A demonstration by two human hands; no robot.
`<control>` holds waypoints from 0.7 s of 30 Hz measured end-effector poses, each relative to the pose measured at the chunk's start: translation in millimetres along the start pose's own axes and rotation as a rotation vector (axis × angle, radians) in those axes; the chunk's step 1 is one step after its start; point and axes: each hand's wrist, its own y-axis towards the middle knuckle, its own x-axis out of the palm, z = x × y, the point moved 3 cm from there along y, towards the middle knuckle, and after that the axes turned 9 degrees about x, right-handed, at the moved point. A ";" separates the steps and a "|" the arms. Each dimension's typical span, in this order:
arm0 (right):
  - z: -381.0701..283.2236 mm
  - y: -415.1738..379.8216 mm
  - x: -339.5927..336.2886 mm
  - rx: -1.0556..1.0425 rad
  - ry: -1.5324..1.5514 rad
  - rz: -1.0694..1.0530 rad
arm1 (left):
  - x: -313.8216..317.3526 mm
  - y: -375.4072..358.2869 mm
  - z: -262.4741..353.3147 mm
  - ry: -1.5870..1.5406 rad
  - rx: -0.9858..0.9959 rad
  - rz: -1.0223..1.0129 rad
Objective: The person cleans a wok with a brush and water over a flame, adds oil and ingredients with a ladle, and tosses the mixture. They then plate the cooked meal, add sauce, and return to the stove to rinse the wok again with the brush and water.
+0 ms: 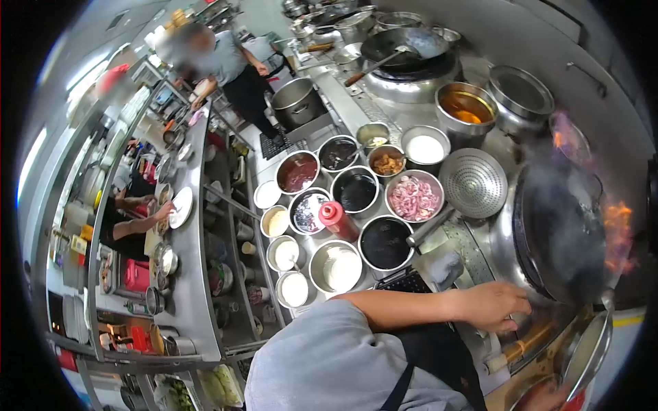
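Note:
My left hand (497, 305) reaches out from the grey sleeve to the steel stove rim, just beside a large black wok (558, 233). Its fingers are spread and hold nothing. The wok is smoking, and orange flames (618, 233) lick up around its far side. A ladle with a wooden handle (524, 344) lies on the stove edge just below my hand, apart from it. My right hand cannot be made out in this view.
Steel bowls of sauces and seasonings crowd the counter, with sliced raw meat (413, 198), a red squeeze bottle (337, 218) and a perforated strainer (473, 182). A second wok (404, 49) sits further along. Other people work at the far counter (192, 226).

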 end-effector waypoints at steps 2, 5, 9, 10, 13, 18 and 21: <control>5.4 16.4 -7.3 -0.005 -0.030 0.047 | -3.8 -7.0 -1.3 -0.035 -0.073 -0.074; 8.5 45.3 -19.6 -0.020 -0.071 0.091 | -18.7 -28.8 -0.8 -0.006 -0.159 -0.035; 9.4 78.7 -45.7 0.034 -0.036 0.159 | -46.2 -64.7 -0.7 0.092 -0.333 0.060; 8.3 89.8 -56.9 0.053 0.005 0.166 | -51.6 -73.3 1.2 0.110 -0.376 0.091; -4.6 102.3 -103.2 0.169 0.263 0.233 | -70.0 -95.2 17.4 0.156 -0.482 0.147; -142.8 82.6 -132.6 0.074 0.480 -0.482 | -83.1 -105.7 26.5 0.178 -0.444 0.192; -294.5 32.5 -81.1 -0.208 0.760 -0.508 | -90.4 -105.3 34.1 0.162 -0.395 0.194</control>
